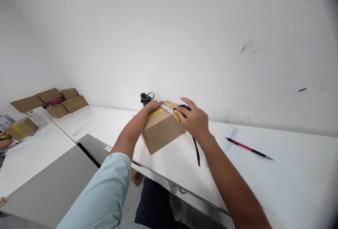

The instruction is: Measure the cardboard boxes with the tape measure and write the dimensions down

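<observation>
A brown cardboard box with yellow packing tape across its top sits tilted to my view on the white table. The white blade of a tape measure stretches over the box's top. At the far left edge of the box, my left hand is closed on the blade's end, its other fingers hidden behind the box. My right hand grips the yellow and black tape measure at the right edge, index finger raised. A black strap hangs down from it onto the table.
Behind the box stands a dark bottle. On the right, a red and black pencil lies on a written paper sheet. More cardboard boxes stand far left, near another person's hand. A white wall rises behind.
</observation>
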